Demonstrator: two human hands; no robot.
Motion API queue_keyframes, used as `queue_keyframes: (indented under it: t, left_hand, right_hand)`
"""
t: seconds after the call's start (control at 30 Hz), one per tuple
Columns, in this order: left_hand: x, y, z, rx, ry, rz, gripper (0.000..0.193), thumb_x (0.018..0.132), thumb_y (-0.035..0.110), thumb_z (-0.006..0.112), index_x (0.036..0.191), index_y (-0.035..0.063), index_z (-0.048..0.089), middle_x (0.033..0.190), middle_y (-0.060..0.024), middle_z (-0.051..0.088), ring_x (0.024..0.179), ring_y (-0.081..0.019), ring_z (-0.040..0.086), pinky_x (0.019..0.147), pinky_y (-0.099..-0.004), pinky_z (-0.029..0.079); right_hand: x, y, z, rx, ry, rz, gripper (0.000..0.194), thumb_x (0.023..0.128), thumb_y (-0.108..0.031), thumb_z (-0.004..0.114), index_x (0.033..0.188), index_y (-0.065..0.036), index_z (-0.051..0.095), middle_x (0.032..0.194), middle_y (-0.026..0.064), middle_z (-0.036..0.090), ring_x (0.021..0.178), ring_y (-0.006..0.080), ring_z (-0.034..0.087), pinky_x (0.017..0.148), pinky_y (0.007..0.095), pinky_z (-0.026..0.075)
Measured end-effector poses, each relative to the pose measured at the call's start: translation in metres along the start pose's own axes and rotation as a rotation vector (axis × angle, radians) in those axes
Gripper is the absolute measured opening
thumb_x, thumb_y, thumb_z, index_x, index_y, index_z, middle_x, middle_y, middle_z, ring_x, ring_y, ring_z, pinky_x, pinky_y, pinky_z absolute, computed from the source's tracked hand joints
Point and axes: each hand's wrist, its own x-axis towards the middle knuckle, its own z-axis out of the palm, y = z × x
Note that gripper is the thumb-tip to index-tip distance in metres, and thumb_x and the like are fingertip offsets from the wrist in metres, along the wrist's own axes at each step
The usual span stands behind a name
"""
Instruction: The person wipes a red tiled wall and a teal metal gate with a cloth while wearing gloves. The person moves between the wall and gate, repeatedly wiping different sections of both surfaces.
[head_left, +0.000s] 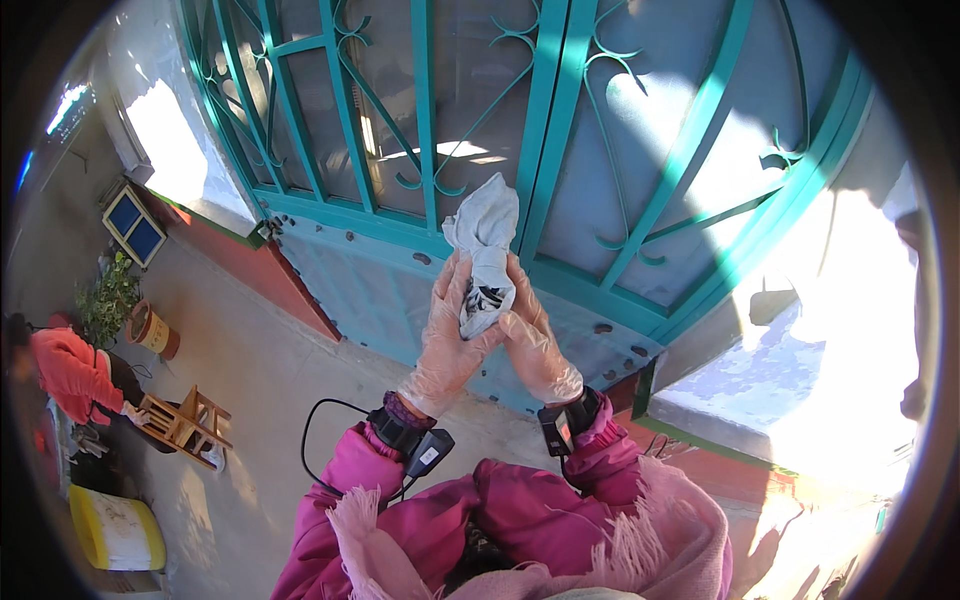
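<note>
Between my two gloved hands is a bunched pale grey cloth (484, 225), its loose end standing up towards the door. Dark marks or printing show in a fold of it near my thumbs. My left hand (442, 349), in a thin clear plastic glove, grips the cloth's left side. From the right, my right hand (541, 349), gloved the same way, presses its thumb and fingers against it. Beyond the cloth stands a teal metal double door (551, 142) with scrolled bars and glass panes. Whether the cloth touches the door I cannot tell.
Clear sheeting (360, 277) covers the door's lower part. Sills flank it, the right one (720, 420) sunlit. At left, a person in a red top (71, 371) holds a wooden chair (191, 431), near a potted plant (154, 330). A cable (303, 442) loops off my left wrist.
</note>
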Motion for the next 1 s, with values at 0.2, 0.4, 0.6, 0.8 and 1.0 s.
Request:
queue_keyframes:
  t: [0.2, 0.4, 0.6, 0.8, 1.0]
  left_hand:
    - [0.035, -0.003, 0.027, -0.757, 0.127, -0.333, 0.059, 0.094, 0.010, 0.076, 0.148, 0.0077, 0.052, 0.131, -0.0012, 0.062, 0.111, -0.0109, 0.061, 0.094, -0.0273, 0.052]
    - [0.037, 0.004, 0.027, -0.838, 0.095, -0.458, 0.055, 0.094, 0.007, 0.075, 0.145, 0.0025, 0.054, 0.130, -0.0042, 0.062, 0.115, -0.0118, 0.060, 0.096, -0.0272, 0.052]
    - [0.024, -0.008, 0.006, -0.454, -0.130, -0.258, 0.060, 0.098, 0.023, 0.074, 0.148, -0.0002, 0.052, 0.142, -0.0129, 0.059, 0.131, -0.0230, 0.056, 0.113, -0.0353, 0.042]
    - [0.024, -0.009, -0.027, -0.290, -0.379, -0.307, 0.068, 0.097, 0.033, 0.075, 0.150, -0.0006, 0.050, 0.142, -0.0189, 0.060, 0.128, -0.0257, 0.058, 0.109, -0.0377, 0.046]
    - [0.018, -0.001, -0.041, -0.382, -0.526, -0.161, 0.066, 0.098, 0.025, 0.074, 0.156, 0.0065, 0.048, 0.148, -0.0123, 0.058, 0.121, -0.0222, 0.062, 0.106, -0.0363, 0.048]
  right_hand:
    - [0.006, -0.017, -0.043, -0.365, 0.045, -0.131, 0.089, 0.094, -0.036, 0.075, 0.163, -0.002, 0.032, 0.170, 0.0151, 0.030, 0.156, 0.0308, 0.031, 0.122, 0.0510, 0.030]
    - [0.005, -0.010, -0.041, -0.749, 0.183, -0.322, 0.105, 0.087, -0.035, 0.083, 0.167, -0.005, 0.021, 0.172, 0.0184, 0.020, 0.157, 0.0374, 0.026, 0.122, 0.0530, 0.029]
    - [0.005, 0.034, -0.033, -0.856, 0.241, -0.367, 0.133, 0.077, -0.055, 0.090, 0.168, -0.003, 0.008, 0.171, 0.0216, 0.017, 0.155, 0.0373, 0.026, 0.123, 0.0521, 0.028]
    - [0.009, 0.068, -0.005, -0.567, 0.425, -0.389, 0.117, 0.084, -0.028, 0.090, 0.168, -0.004, 0.013, 0.156, 0.0121, 0.040, 0.135, 0.0234, 0.048, 0.114, 0.0398, 0.041]
    - [-0.019, 0.023, 0.011, -0.068, 0.683, -0.132, 0.072, 0.086, 0.003, 0.064, 0.154, -0.006, 0.043, 0.135, 0.0058, 0.061, 0.122, 0.0195, 0.060, 0.106, 0.0354, 0.050]
